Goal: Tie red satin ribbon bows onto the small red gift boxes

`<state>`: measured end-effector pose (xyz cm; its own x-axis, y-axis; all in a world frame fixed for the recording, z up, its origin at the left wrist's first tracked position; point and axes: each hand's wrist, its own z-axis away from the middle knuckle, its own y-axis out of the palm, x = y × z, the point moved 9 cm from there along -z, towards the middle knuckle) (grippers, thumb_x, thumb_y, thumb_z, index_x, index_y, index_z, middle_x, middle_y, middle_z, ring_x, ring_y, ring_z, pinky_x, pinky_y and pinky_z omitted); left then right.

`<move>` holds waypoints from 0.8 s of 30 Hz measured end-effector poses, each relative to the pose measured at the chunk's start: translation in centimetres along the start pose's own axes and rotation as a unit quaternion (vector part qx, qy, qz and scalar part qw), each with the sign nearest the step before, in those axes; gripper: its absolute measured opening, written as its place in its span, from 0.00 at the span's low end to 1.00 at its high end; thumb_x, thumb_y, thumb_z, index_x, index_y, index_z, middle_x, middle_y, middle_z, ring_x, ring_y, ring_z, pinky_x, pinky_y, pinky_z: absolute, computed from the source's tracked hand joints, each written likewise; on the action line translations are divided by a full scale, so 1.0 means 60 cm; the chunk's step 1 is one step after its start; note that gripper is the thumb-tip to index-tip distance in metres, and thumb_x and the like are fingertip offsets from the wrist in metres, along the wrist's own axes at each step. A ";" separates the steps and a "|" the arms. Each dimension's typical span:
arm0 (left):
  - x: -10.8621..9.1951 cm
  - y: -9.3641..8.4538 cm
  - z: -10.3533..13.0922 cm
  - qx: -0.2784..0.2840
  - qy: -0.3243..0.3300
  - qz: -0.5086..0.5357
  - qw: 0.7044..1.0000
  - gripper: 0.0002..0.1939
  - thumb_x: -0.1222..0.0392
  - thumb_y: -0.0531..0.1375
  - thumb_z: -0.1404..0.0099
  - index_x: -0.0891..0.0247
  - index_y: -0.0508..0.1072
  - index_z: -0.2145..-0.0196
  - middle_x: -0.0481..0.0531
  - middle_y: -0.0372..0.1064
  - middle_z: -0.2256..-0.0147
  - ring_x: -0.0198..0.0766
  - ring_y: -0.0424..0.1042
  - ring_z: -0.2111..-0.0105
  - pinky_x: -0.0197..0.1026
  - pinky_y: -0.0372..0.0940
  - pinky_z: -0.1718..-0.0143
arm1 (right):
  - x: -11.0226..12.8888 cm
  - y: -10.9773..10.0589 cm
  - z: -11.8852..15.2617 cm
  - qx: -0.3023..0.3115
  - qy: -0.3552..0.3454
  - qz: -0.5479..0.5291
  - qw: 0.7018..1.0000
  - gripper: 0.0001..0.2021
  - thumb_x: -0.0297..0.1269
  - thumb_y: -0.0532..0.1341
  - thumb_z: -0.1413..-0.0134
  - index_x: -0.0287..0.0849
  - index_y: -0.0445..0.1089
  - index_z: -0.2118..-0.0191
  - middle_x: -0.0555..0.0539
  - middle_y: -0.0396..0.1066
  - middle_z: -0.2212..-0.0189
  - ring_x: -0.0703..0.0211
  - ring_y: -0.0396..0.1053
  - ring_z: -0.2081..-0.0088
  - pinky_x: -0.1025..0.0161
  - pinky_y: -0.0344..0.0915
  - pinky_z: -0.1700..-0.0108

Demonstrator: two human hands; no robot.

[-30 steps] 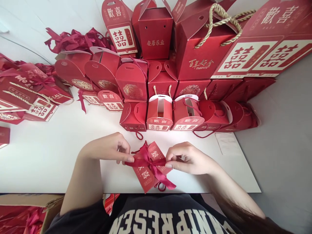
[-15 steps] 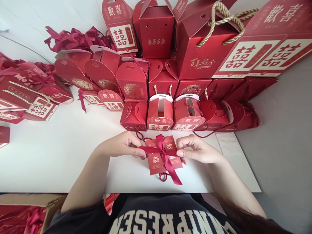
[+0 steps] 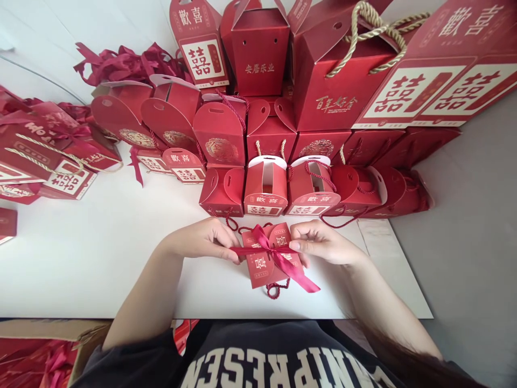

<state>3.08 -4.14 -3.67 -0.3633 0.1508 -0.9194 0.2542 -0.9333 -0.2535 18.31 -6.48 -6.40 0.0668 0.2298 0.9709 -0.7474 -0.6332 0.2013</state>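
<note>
A small red gift box (image 3: 262, 275) with pale characters sits on the table close to my body. Crossing its top is a dark red ribbon (image 3: 297, 275), knotted in the middle, with one tail trailing off toward the lower right. My left hand (image 3: 214, 241) pinches the ribbon at the box's left side. On the right, my right hand (image 3: 317, 242) grips the ribbon between thumb and fingers, some fingers behind the box. A twisted red cord (image 3: 273, 291) pokes out at the box's near edge, and another bit shows at its far edge.
Rows of red gift boxes (image 3: 264, 183) stand just beyond my hands, with taller boxes (image 3: 335, 91) stacked behind. Ribbons (image 3: 133, 64) are heaped at the back left. More boxes (image 3: 67, 178) lie left. A grey wall (image 3: 468, 231) borders the right; a carton (image 3: 89, 337) sits below the front edge.
The ribbon's loose tail has swung to the right, and the loop above the knot has shifted left. The box has turned slightly. Both hands keep hold of the ribbon.
</note>
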 end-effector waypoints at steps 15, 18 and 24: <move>0.067 -0.022 0.047 -0.040 -0.195 -0.049 0.979 0.19 0.44 0.65 0.43 0.64 0.77 0.65 0.52 0.75 0.66 0.39 0.74 0.67 0.36 0.65 0.67 | 0.032 -0.052 0.024 -0.142 -0.045 0.061 0.987 0.16 0.48 0.55 0.34 0.42 0.64 0.68 0.56 0.66 0.87 0.65 0.65 0.85 0.67 0.61 0.76; 0.053 -0.037 0.064 -0.107 -0.212 -0.101 0.966 0.28 0.42 0.66 0.45 0.61 0.72 0.52 0.55 0.74 0.57 0.43 0.75 0.61 0.38 0.68 0.64 | 0.013 -0.042 0.025 -0.077 0.030 0.140 0.987 0.17 0.43 0.54 0.33 0.40 0.66 0.73 0.53 0.69 0.85 0.64 0.69 0.80 0.67 0.63 0.72; 0.003 -0.050 0.114 -0.231 -0.194 -0.156 0.941 0.27 0.42 0.57 0.34 0.54 0.63 0.41 0.55 0.65 0.42 0.46 0.68 0.45 0.43 0.68 0.50 | -0.010 0.022 0.026 0.118 0.063 0.174 0.976 0.16 0.28 0.55 0.40 0.43 0.70 0.48 0.51 0.76 0.73 0.62 0.73 0.71 0.67 0.67 0.70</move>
<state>-3.89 -3.55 -1.03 -0.7615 0.1806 -0.6225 0.4105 -0.6088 -0.6788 18.30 -8.59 -6.55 -0.2571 0.0505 0.9651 -0.5366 -0.8380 -0.0992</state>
